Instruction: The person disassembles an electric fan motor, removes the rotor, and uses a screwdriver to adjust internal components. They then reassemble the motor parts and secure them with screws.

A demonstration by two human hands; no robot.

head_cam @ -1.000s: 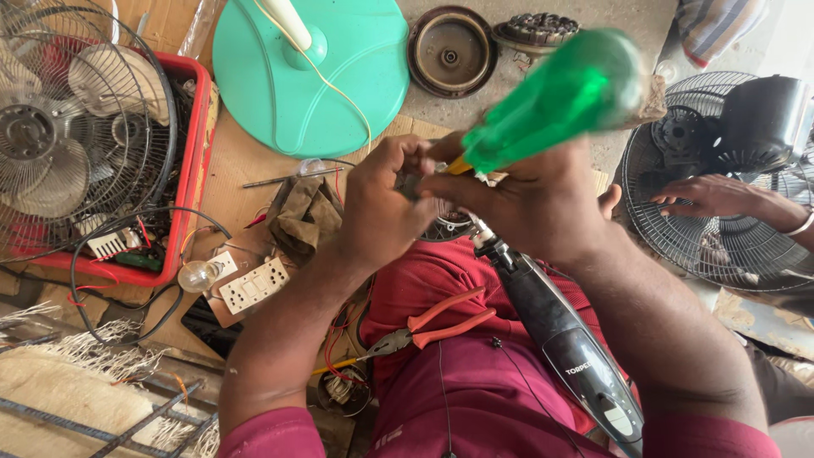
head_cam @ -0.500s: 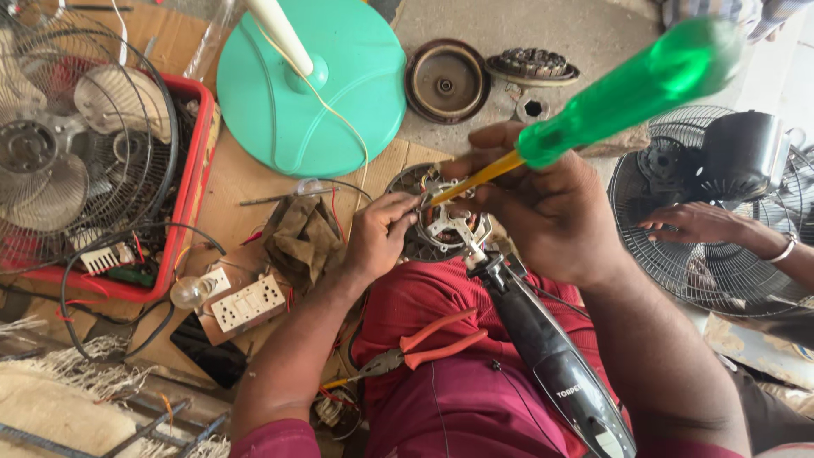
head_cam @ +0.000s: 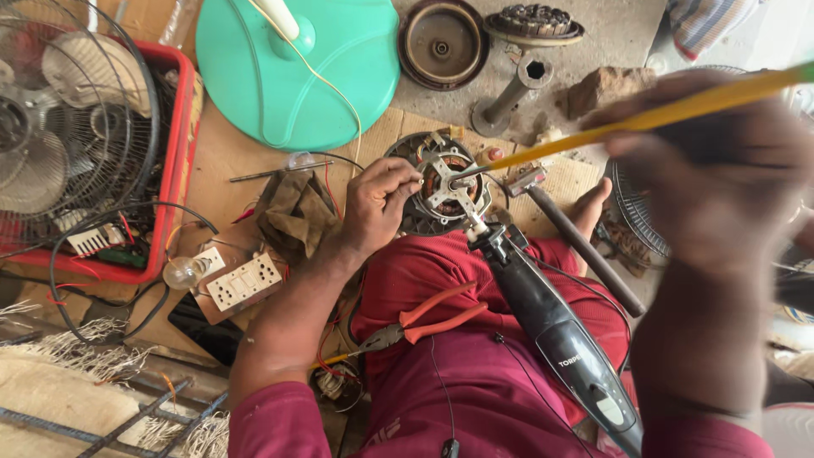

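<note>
My left hand (head_cam: pixel 381 202) grips the left rim of a round fan motor (head_cam: pixel 434 154) with copper windings and a metal cross bracket, resting at my knees. Close to the camera and blurred, my right hand (head_cam: pixel 712 161) is shut on a screwdriver (head_cam: pixel 644 114). Its long yellow shaft slants down left, and the tip touches the motor's centre. The handle is out of view. A black handheld power tool (head_cam: pixel 551 326) lies along my red-clothed lap, its nose at the motor.
Orange-handled pliers (head_cam: pixel 428 321) lie on my lap and a hammer (head_cam: pixel 581 242) by my right leg. A teal fan base (head_cam: pixel 339 93), round metal covers (head_cam: pixel 441 38), a stone (head_cam: pixel 606 85), a red crate (head_cam: pixel 174 153) of fan grilles and a switch board (head_cam: pixel 242 284) surround me.
My right hand has risen toward the camera and to the right, taking the screwdriver's green handle out of view. The tip stays at the motor. My left hand keeps its grip.
</note>
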